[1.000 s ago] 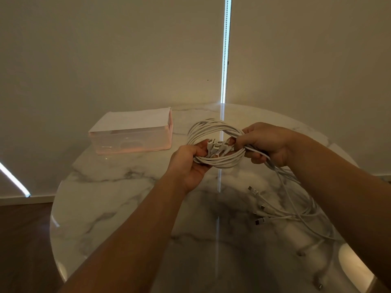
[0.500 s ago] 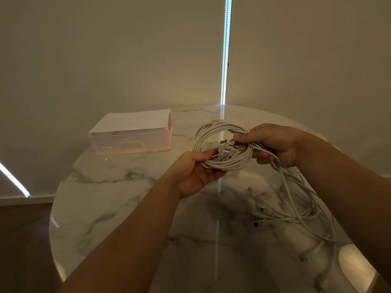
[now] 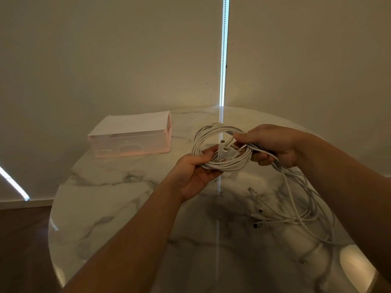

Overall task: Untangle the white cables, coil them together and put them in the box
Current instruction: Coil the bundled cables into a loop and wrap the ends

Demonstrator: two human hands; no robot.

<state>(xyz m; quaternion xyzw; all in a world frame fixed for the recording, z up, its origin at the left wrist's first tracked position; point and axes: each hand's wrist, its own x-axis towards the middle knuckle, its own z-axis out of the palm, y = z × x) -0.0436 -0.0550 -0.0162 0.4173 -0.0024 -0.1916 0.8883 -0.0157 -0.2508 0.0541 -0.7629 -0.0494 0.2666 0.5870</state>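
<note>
- Coiling was the step in hand: we held the white cables (image 3: 230,167) as a partly wound ring above the counter (image 3: 127,208), near its centre.
- Our left grip (image 3: 194,172) grasped the ring's seven o'clock edge, thumb over the strands and fingers beneath.
- Our right grip (image 3: 275,144) was clenched round the strands at the ring's three o'clock side, thumb and forefinger pinching close to the plugs (image 3: 226,149) bunched inside the ring.
- From that grip the loose tails (image 3: 296,208) dropped toward five o'clock and lay on the counter, their free ends pointing to nine o'clock.
- The box (image 3: 131,142) sat at ten o'clock from the ring, well apart; we could not tell whether its top was open.
- We judged the next move called for drawing up another length of tail and laying it round the ring without letting the held loops spring apart. Boxing was not yet due.
</note>
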